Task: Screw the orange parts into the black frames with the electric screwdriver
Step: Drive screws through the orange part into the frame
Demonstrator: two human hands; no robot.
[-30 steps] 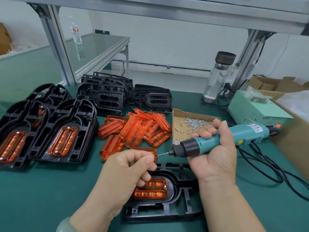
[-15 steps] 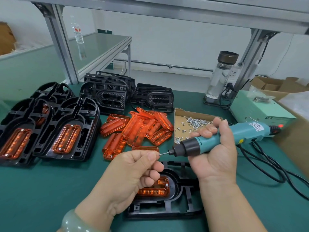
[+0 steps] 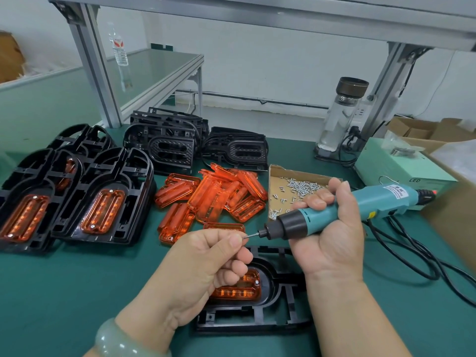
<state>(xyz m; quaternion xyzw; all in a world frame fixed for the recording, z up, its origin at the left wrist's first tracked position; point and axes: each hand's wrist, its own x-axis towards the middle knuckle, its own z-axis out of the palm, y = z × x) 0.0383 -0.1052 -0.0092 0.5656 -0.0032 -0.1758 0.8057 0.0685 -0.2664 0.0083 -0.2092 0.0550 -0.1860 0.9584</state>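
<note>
While lying flat at lower centre on the green bench (image 3: 51, 292), black frame (image 3: 268, 313) with orange part (image 3: 239, 289) seated inside, one screw visible at its right end. Above it, right hand (image 3: 332, 235) wrapped tight round teal electric screwdriver (image 3: 342, 210), bit pointing left. Left hand (image 3: 206, 258) curled closed, thumb and forefinger pinched at the bit tip; the screw itself too small to tell. Loose orange parts (image 3: 211, 197) piled mid-frame, box of screws (image 3: 296, 189) right of them

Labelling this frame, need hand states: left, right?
Left hand: closed, fingers pinched at the screwdriver's bit tip; any screw between them cannot be told.
Right hand: closed around the electric screwdriver.
</note>
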